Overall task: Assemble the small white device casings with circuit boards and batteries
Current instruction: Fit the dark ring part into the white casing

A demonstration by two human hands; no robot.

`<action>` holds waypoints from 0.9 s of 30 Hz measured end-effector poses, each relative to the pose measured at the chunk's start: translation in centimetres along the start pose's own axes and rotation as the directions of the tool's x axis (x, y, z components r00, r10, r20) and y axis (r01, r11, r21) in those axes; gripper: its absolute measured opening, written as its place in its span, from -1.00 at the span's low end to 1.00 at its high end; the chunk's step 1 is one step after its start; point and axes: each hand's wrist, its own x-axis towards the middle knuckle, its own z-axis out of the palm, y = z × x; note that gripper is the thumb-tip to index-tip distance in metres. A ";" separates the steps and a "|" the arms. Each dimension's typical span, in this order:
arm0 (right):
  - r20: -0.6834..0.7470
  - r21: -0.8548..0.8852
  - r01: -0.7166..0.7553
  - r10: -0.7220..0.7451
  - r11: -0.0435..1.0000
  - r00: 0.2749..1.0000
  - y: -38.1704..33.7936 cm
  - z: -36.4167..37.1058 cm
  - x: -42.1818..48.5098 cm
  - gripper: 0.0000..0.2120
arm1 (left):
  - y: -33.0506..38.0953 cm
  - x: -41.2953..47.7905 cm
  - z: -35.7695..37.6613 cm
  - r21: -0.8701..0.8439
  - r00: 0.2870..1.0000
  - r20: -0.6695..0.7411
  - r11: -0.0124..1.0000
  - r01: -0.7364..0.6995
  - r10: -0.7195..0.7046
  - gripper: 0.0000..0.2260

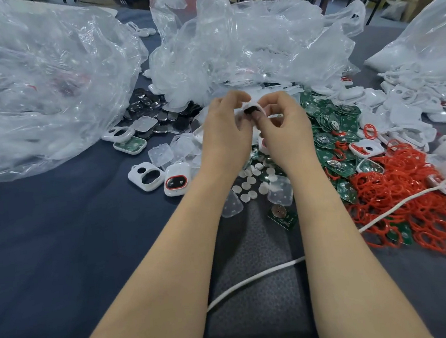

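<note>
My left hand [225, 133] and my right hand [284, 128] meet above the table and both grip one small white casing [250, 108] with a dark oval window; fingers hide most of it. A pile of green circuit boards [329, 132] lies just right of my hands. One loose board with a round battery [281, 213] sits near my right forearm. White round discs [250, 185] are scattered below my hands. An empty white casing front [145, 175] and one with a red-rimmed window [175, 181] lie to the left.
Large crumpled clear plastic bags [42, 85] fill the left and back. Dark lens pieces [155, 115] lie behind my hands. A heap of red rubber rings [407, 193] and white casings [399, 105] fills the right. A white cable [253, 276] crosses the dark blue table [62, 250].
</note>
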 end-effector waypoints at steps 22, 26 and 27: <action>-0.132 -0.032 0.188 -0.190 0.982 0.973 -0.3 0.2 -0.3 -0.95 | 1.1 0.7 -2.8 -0.227 0.953 0.078 0.926 0.302 -0.292 -0.79; 0.010 0.063 0.077 -0.078 0.995 0.997 -1.0 0.3 -0.2 -0.93 | 1.3 0.8 -4.1 0.019 0.974 0.226 0.999 0.030 -0.034 -0.83; 0.035 0.078 0.051 -0.054 0.996 0.998 -1.2 0.6 -0.2 -0.95 | 1.1 0.8 -4.2 0.069 0.976 0.216 0.997 0.016 -0.030 -0.87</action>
